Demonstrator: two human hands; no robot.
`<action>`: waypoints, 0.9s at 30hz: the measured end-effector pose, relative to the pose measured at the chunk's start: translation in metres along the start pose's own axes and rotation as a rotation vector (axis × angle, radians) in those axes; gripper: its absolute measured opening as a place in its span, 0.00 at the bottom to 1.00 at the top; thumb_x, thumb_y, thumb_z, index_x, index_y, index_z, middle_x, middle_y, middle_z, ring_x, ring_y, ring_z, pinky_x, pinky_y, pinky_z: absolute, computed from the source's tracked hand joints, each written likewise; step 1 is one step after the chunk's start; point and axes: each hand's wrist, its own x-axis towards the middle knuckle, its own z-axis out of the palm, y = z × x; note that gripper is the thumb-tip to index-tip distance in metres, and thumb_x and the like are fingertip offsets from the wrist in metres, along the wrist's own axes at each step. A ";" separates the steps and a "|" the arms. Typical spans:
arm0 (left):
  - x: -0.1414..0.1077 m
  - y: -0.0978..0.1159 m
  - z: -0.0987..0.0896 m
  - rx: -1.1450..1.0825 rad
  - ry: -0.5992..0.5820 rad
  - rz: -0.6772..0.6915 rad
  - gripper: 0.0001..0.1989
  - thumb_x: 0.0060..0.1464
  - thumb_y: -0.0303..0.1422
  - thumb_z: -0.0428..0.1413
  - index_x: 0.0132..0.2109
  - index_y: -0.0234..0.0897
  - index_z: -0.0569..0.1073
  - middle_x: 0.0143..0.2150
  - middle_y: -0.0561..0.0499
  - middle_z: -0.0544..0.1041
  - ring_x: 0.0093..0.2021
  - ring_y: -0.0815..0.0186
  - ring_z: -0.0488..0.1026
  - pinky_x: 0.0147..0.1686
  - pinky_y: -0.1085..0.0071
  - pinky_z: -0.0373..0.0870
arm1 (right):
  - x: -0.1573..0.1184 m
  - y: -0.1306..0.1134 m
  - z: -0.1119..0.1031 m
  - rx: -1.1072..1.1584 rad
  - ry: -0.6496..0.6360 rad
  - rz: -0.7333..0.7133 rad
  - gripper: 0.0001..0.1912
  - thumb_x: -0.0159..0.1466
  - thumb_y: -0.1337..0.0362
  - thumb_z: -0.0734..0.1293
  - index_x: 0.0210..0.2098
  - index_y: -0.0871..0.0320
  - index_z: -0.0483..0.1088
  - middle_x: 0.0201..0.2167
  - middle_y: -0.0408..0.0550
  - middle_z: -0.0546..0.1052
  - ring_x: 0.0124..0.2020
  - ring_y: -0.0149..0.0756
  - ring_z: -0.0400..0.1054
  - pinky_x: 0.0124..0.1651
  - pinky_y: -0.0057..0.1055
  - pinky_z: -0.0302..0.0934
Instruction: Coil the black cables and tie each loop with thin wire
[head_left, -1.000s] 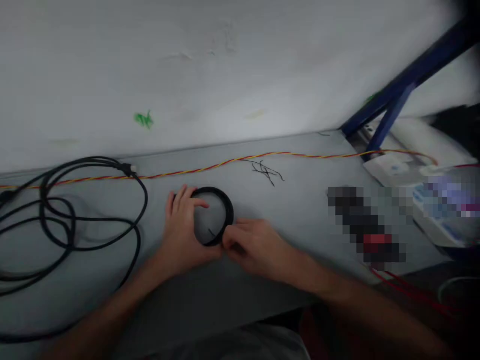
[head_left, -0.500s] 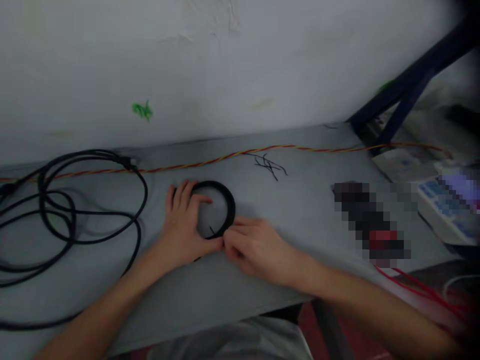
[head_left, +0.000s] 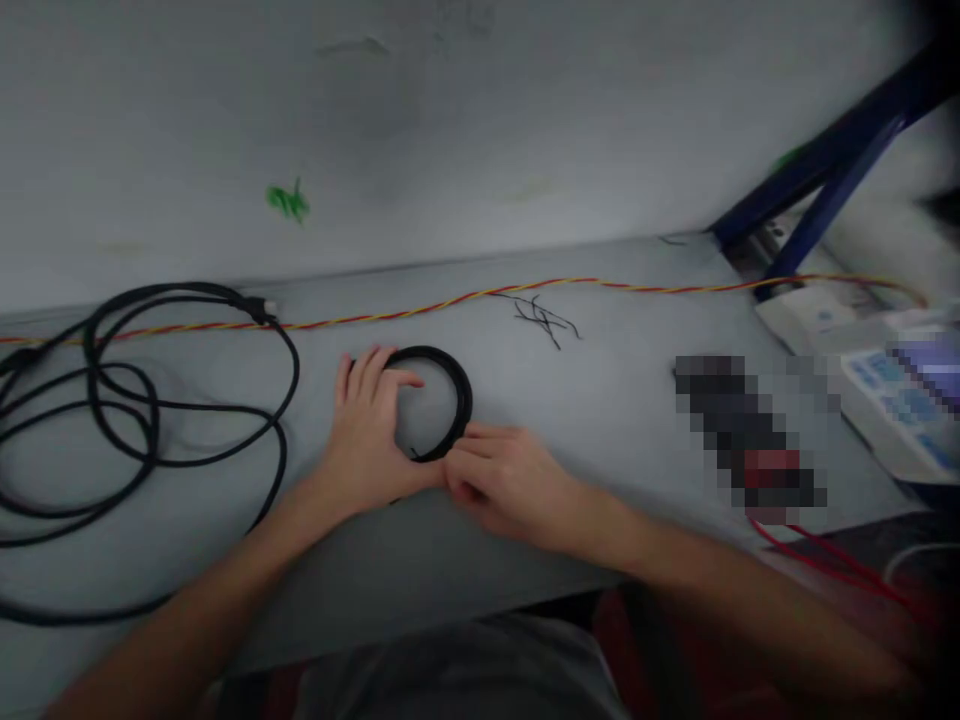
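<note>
A black cable (head_left: pixel 463 390) is wound into a small, tight ring on the grey table. My left hand (head_left: pixel 367 420) wraps round the ring's left side, its fingers over the far edge and its thumb along the near edge. At the ring's lower right, my right hand (head_left: pixel 510 485) is closed in a pinch against the cable, touching the left thumb. What lies between its fingertips is mostly hidden. A thin dark end pokes up inside the ring near the left thumb. Several short black ties (head_left: pixel 544 318) lie loose beyond the ring.
A larger loose black cable (head_left: pixel 292 375) with a plug sprawls across the left. Along the wall side runs a twisted red-and-yellow wire (head_left: pixel 405 313). To the right are a pixelated dark object (head_left: pixel 750 435), red leads (head_left: pixel 825 560), a white-and-blue device (head_left: pixel 892 400) and a blue metal frame (head_left: pixel 832 190).
The camera view has shifted slightly, moving the table's things a little up and right in the picture. Both hands keep nearly the same grip on the ring.
</note>
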 end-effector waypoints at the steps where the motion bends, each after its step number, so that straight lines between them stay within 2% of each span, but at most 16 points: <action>1: 0.000 0.000 0.001 0.020 -0.007 0.002 0.41 0.38 0.50 0.69 0.56 0.36 0.67 0.70 0.29 0.62 0.74 0.36 0.54 0.74 0.36 0.40 | 0.000 0.000 0.000 0.004 0.005 0.007 0.10 0.63 0.78 0.66 0.32 0.57 0.68 0.30 0.43 0.75 0.33 0.35 0.64 0.36 0.32 0.53; 5: -0.001 -0.003 0.001 0.092 -0.070 0.035 0.44 0.43 0.54 0.67 0.60 0.31 0.66 0.72 0.25 0.58 0.75 0.34 0.50 0.73 0.34 0.39 | 0.001 -0.001 0.001 0.016 0.043 0.043 0.10 0.65 0.77 0.66 0.31 0.57 0.68 0.28 0.43 0.74 0.31 0.34 0.64 0.34 0.31 0.53; 7: -0.001 -0.005 -0.001 0.110 -0.118 0.059 0.42 0.50 0.54 0.64 0.62 0.28 0.66 0.74 0.22 0.55 0.77 0.33 0.46 0.73 0.33 0.37 | 0.002 -0.002 0.001 0.005 0.063 0.044 0.10 0.66 0.76 0.66 0.31 0.57 0.68 0.29 0.43 0.75 0.31 0.34 0.65 0.34 0.32 0.54; 10: 0.000 -0.007 -0.011 0.056 -0.214 0.054 0.35 0.64 0.52 0.53 0.65 0.27 0.63 0.76 0.23 0.50 0.79 0.39 0.40 0.74 0.34 0.33 | 0.003 -0.002 0.002 -0.029 0.071 0.049 0.09 0.65 0.77 0.66 0.32 0.57 0.69 0.29 0.43 0.76 0.32 0.35 0.65 0.35 0.32 0.54; 12: 0.002 -0.010 -0.020 -0.028 -0.286 0.036 0.33 0.68 0.51 0.49 0.68 0.29 0.60 0.78 0.27 0.47 0.80 0.43 0.36 0.74 0.36 0.31 | 0.003 -0.002 0.002 -0.029 0.067 0.062 0.09 0.65 0.76 0.67 0.32 0.57 0.69 0.29 0.43 0.76 0.32 0.35 0.65 0.35 0.32 0.53; 16: 0.004 -0.016 -0.032 -0.136 -0.375 0.051 0.45 0.60 0.57 0.57 0.71 0.32 0.55 0.80 0.29 0.41 0.80 0.41 0.30 0.74 0.36 0.29 | 0.003 -0.002 0.002 0.008 0.068 0.080 0.10 0.65 0.77 0.67 0.31 0.57 0.68 0.29 0.43 0.75 0.31 0.34 0.65 0.34 0.32 0.52; 19: 0.004 -0.018 -0.031 -0.118 -0.363 0.073 0.55 0.49 0.59 0.65 0.72 0.31 0.54 0.79 0.27 0.40 0.79 0.37 0.29 0.74 0.34 0.28 | 0.004 -0.003 0.001 0.029 0.065 0.091 0.10 0.64 0.77 0.67 0.30 0.57 0.68 0.29 0.44 0.74 0.31 0.33 0.65 0.34 0.31 0.52; 21: 0.003 -0.017 -0.029 -0.093 -0.351 0.081 0.56 0.46 0.56 0.68 0.71 0.31 0.55 0.79 0.26 0.39 0.79 0.37 0.30 0.74 0.34 0.28 | 0.004 -0.003 0.001 0.039 0.063 0.099 0.10 0.64 0.77 0.67 0.30 0.57 0.68 0.29 0.43 0.74 0.31 0.33 0.65 0.34 0.31 0.52; 27: 0.002 -0.016 -0.028 -0.098 -0.360 0.077 0.52 0.47 0.48 0.69 0.71 0.32 0.55 0.79 0.25 0.39 0.79 0.38 0.30 0.74 0.35 0.29 | 0.006 -0.004 0.000 0.106 0.053 0.135 0.10 0.63 0.76 0.70 0.30 0.57 0.69 0.28 0.42 0.73 0.30 0.32 0.66 0.34 0.29 0.53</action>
